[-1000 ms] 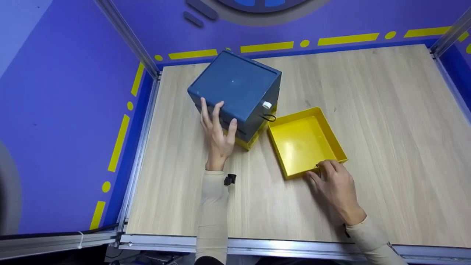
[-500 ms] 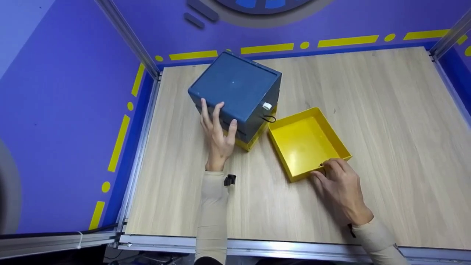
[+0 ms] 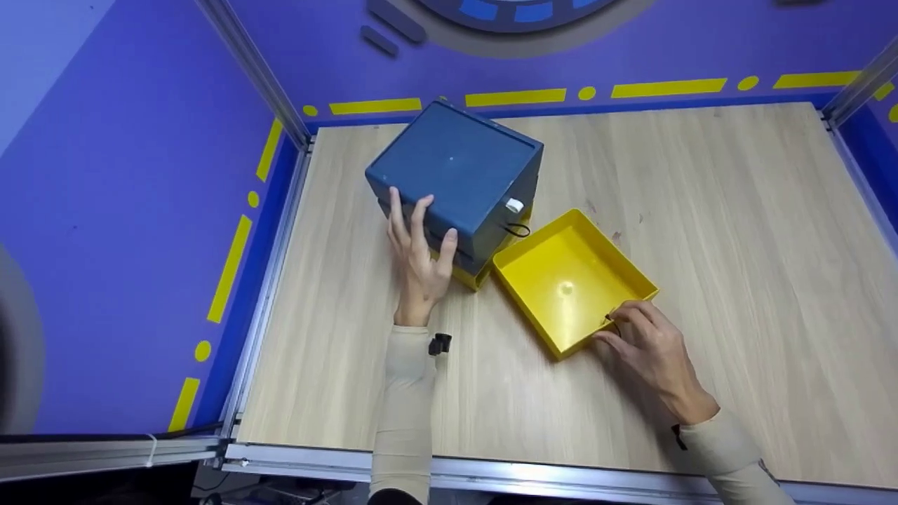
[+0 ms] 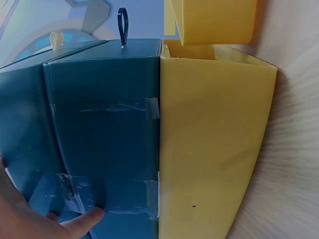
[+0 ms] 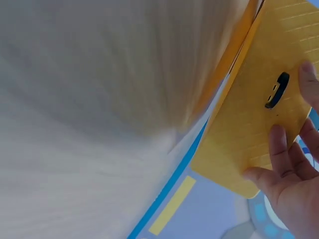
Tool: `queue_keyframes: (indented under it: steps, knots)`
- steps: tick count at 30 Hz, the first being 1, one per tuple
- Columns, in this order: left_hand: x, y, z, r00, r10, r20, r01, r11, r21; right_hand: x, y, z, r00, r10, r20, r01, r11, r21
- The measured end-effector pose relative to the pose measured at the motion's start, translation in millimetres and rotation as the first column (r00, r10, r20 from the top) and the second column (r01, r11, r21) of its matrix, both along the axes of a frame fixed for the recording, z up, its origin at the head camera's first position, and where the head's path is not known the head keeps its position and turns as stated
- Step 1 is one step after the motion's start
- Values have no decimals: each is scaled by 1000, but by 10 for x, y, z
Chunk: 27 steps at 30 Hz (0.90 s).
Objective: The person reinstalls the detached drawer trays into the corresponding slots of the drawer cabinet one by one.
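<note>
A dark blue drawer unit (image 3: 452, 165) with a yellow bottom tier (image 4: 214, 134) stands at an angle on the tabletop. A white loop (image 3: 514, 205) and a black loop (image 3: 518, 230) stick out of its blue tiers. My left hand (image 3: 423, 277) rests on its near side with spread, fairly straight fingers, some reaching the top edge. Beside the open yellow tier lies a shallow yellow drawer (image 3: 561, 280) with nothing in it, its left corner close to the opening. My right hand (image 3: 652, 344) pinches the drawer's near wall by its small black loop (image 5: 278, 90).
Purple-blue walls (image 3: 161, 210) with yellow marks enclose the pale wooden tabletop (image 3: 744, 280) at the left, back and right. A metal rail (image 3: 519, 473) runs along the front edge.
My right hand has turned the yellow drawer, and its far end has swung left toward the unit's yellow tier. My left hand has stayed on the unit.
</note>
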<state>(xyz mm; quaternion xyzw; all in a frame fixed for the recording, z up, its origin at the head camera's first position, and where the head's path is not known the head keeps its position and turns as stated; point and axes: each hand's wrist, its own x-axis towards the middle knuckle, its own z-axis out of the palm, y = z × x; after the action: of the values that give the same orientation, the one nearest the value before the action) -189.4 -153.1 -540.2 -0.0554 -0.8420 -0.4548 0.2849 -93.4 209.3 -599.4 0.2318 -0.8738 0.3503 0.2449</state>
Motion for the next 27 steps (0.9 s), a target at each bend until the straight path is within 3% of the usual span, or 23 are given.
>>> queue_keyframes:
  steps: [5, 14, 18, 27]
  knots:
    - [-2, 6, 2, 1000, 2, 7, -2, 1000, 0, -126, 45, 37, 998, 62, 0, -62, 996, 56]
    - [-8, 4, -2, 1000, -12, -16, 12, 1000, 3, -370, 109, 30, 978, 206, -40, -207, 978, -25]
    - [-19, -3, -1, 1000, -13, -24, 13, 1000, 5, -474, 86, -3, 966, 256, -36, -256, 967, -10]
    - [-7, 2, -13, 999, -16, -35, 17, 1000, 13, -587, 91, -74, 965, 260, 44, -263, 962, 68]
